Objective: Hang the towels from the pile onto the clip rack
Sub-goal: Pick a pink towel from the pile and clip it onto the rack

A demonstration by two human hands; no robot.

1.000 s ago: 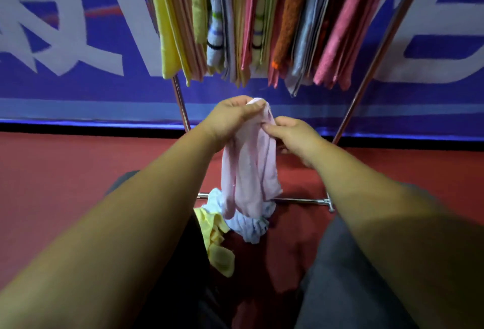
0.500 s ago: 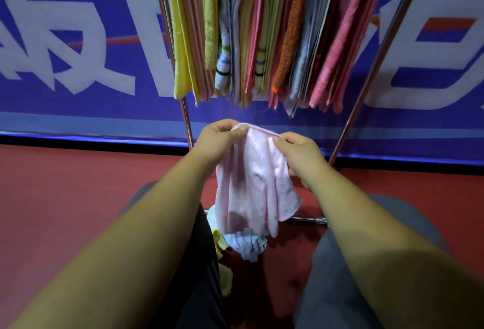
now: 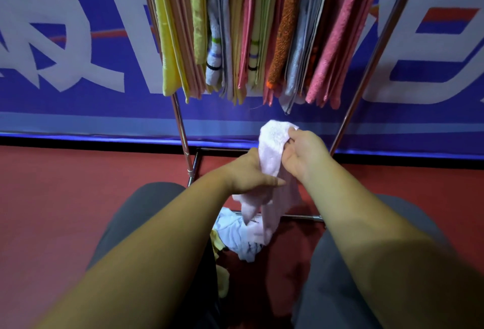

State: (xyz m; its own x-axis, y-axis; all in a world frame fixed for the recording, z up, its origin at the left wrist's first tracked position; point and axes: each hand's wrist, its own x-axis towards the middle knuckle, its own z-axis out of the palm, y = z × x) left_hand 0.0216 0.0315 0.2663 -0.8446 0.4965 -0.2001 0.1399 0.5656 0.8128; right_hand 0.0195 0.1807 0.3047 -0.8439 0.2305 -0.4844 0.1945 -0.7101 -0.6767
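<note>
A pale pink towel (image 3: 272, 150) hangs between both hands, below the rack's row of towels. My right hand (image 3: 303, 153) pinches its top corner, held highest. My left hand (image 3: 251, 174) grips the cloth lower down, with the loose end drooping under it. On the floor between my knees lies the pile: a light blue towel (image 3: 235, 237) and a yellow towel (image 3: 222, 279), partly hidden by my left arm. The clip rack (image 3: 180, 119) has slanted metal legs, and several hung towels (image 3: 248, 30) in yellow, pink, grey and orange fill it. Its clips are out of view.
A blue banner with large white lettering (image 3: 65, 53) stands behind the rack. The floor (image 3: 65, 184) is red. The rack's lower crossbar (image 3: 301, 216) runs just beyond the pile. My grey-trousered knees (image 3: 353, 276) flank the pile.
My right hand has risen with the towel's corner while my left hand slid down the cloth. The towel, held spread by both top corners before, now hangs bunched. The view tilted upward.
</note>
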